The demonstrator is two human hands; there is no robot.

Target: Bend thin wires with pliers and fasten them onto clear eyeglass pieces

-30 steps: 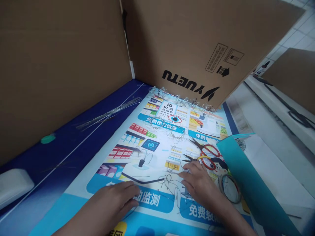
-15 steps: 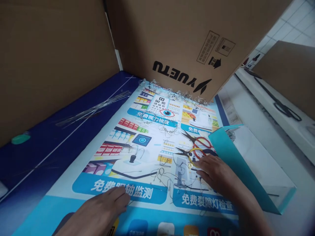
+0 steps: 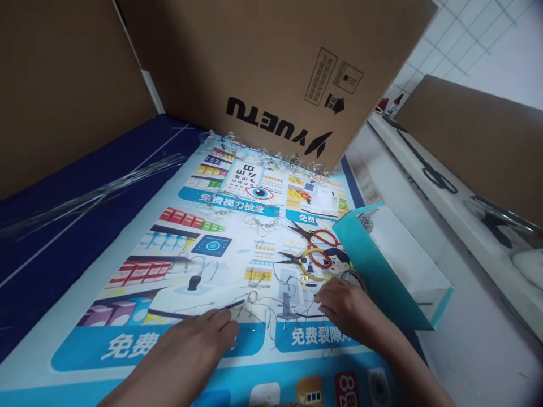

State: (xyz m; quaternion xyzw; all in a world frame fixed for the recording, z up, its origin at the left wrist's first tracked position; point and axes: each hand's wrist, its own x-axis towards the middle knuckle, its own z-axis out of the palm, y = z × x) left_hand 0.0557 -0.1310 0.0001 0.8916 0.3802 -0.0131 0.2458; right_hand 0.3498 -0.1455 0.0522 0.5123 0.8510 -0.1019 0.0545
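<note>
Okay, you're working the thin bent wire [image 3: 254,311] at lower centre of the printed poster [image 3: 139,350], both hands at it. Your left hand [image 3: 195,339] sits relaxed, fingers curved, tips just beside a dark wire end. Your right hand [image 3: 348,308] rests loosely curled over the strands to the right. Neither is clenched; the wire's too fine to tell whether either pinches a strand. Next move calls for a clear fingertip pinch on one strand.

Needle-nose pliers [image 3: 305,263] with yellow handles and red-handled scissors [image 3: 320,240] lie just above your right hand, a teal folder [image 3: 377,265] to their right. Straight wire bundle [image 3: 97,195] upper left; crumpled wire scraps [image 3: 263,152] along the foot of the YUETU cardboard sheet [image 3: 271,73].

Versus the earlier frame: your left hand has come up to the wire.
</note>
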